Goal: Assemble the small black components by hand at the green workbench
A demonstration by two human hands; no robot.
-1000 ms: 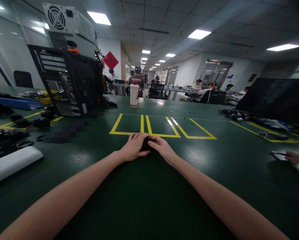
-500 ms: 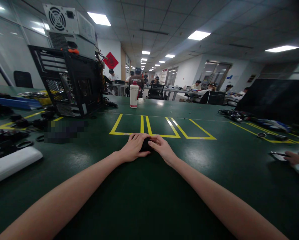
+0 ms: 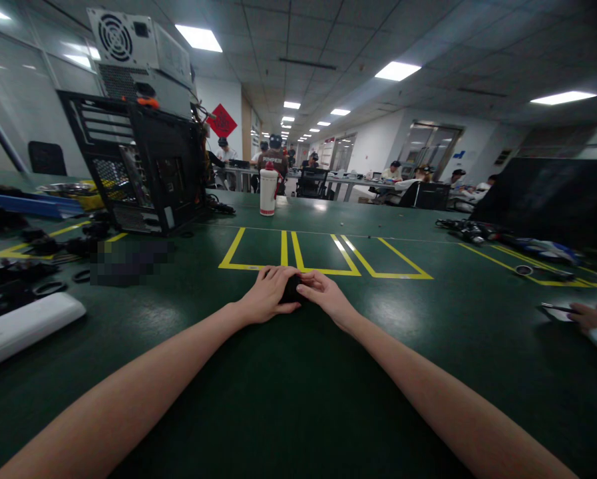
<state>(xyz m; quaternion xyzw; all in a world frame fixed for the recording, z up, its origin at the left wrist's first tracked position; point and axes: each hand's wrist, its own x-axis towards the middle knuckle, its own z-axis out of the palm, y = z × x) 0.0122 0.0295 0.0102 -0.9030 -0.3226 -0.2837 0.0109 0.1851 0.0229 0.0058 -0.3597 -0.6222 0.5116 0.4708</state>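
A small dark object [image 3: 292, 290] is between my two hands on the green table [image 3: 288, 392], just in front of the yellow tape outlines [image 3: 323, 271]. My left hand [image 3: 269, 293] wraps round its left side and top, thumb low on the near side. My right hand [image 3: 324, 295] has its fingers closed on the right side of the object. Fingers cover much of it, so its exact shape cannot be made out.
A black computer case [image 3: 148, 166] carries a silver power supply unit [image 3: 138, 43] at the back left. A white cup [image 3: 267, 193] stands beyond the tape. A white box-like item [image 3: 28, 329] lies left. Another person's hand [image 3: 592, 317] is at the right edge.
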